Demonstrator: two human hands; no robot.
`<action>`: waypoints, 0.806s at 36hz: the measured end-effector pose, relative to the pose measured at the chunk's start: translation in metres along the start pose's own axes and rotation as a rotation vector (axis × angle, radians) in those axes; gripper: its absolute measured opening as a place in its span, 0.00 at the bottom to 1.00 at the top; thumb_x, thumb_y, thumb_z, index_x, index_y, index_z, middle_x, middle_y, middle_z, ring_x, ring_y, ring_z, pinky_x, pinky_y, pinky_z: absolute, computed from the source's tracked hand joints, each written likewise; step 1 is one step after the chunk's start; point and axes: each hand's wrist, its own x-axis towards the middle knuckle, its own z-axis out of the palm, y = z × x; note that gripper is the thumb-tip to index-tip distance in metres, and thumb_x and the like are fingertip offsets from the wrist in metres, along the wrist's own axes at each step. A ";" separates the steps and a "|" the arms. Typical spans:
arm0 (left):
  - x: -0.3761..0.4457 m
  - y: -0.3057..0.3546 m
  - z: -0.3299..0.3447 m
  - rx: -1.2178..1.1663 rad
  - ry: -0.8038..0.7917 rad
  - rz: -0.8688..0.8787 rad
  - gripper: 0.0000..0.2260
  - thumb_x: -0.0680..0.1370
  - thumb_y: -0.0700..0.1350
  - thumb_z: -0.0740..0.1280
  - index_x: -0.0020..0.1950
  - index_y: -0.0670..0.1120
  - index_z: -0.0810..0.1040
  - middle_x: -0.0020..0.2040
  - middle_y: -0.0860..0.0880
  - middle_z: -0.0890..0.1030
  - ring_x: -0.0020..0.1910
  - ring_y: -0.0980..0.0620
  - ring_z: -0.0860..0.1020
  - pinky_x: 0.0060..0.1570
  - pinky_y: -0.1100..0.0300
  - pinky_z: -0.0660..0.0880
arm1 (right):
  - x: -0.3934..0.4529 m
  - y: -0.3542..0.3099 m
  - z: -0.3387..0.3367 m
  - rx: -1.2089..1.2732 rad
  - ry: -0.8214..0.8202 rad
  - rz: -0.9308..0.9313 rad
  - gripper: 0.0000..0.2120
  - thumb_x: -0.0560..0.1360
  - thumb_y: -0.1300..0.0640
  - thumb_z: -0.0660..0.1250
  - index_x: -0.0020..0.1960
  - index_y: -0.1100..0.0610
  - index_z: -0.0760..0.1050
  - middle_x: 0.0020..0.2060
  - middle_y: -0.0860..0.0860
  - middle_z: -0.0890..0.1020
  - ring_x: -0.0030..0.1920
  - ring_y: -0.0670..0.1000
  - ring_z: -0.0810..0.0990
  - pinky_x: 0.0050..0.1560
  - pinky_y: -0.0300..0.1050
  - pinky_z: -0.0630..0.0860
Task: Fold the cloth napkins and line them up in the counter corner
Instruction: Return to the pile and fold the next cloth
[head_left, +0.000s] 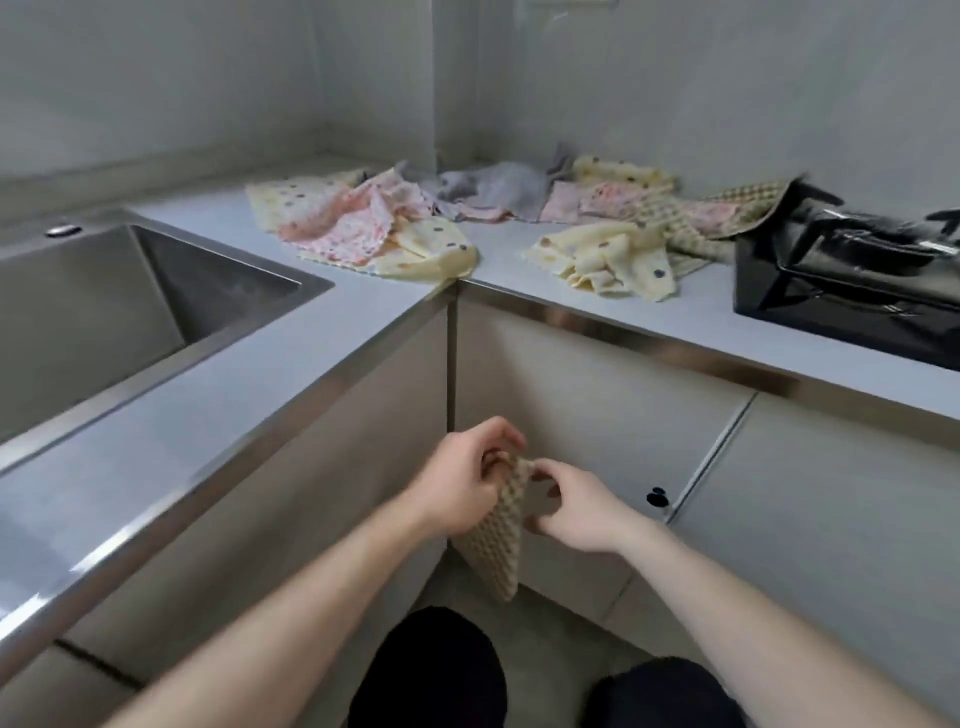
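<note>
Both hands hold one tan checked napkin (496, 540) in the air, below the counter's edge and in front of the cabinet doors. My left hand (462, 480) pinches its top edge, and my right hand (574, 512) pinches the same edge just beside it. The napkin hangs down between them in a narrow drape. Several unfolded napkins lie crumpled in the counter corner: a yellow dotted one (426, 249), a pink one (353, 228), a grey one (493, 184), another yellow dotted one (608, 260) and a tan checked one (727, 215).
A steel sink (124, 296) is sunk into the counter at the left. A black gas hob (852, 280) sits at the right, with a checked napkin touching its edge. The grey countertop (498, 249) wraps the corner. My dark-clothed knees show at the bottom.
</note>
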 end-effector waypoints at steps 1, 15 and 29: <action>0.000 0.016 -0.008 0.036 0.010 0.036 0.16 0.76 0.34 0.63 0.57 0.52 0.78 0.51 0.58 0.83 0.52 0.63 0.81 0.54 0.65 0.77 | -0.009 -0.006 -0.010 0.031 0.030 -0.018 0.31 0.72 0.52 0.75 0.73 0.47 0.70 0.67 0.45 0.76 0.68 0.47 0.73 0.64 0.41 0.70; 0.028 0.198 -0.081 0.052 0.061 0.325 0.19 0.78 0.32 0.58 0.56 0.53 0.80 0.50 0.54 0.82 0.43 0.60 0.79 0.40 0.65 0.76 | -0.126 -0.057 -0.146 0.247 0.266 -0.079 0.11 0.72 0.51 0.77 0.51 0.56 0.83 0.48 0.49 0.87 0.51 0.48 0.84 0.59 0.47 0.77; 0.048 0.262 -0.111 0.290 0.224 0.365 0.07 0.81 0.45 0.65 0.57 0.49 0.80 0.47 0.52 0.81 0.37 0.55 0.75 0.39 0.62 0.70 | -0.210 -0.054 -0.220 0.112 0.635 -0.105 0.11 0.77 0.47 0.71 0.43 0.54 0.81 0.35 0.47 0.77 0.37 0.46 0.72 0.42 0.44 0.67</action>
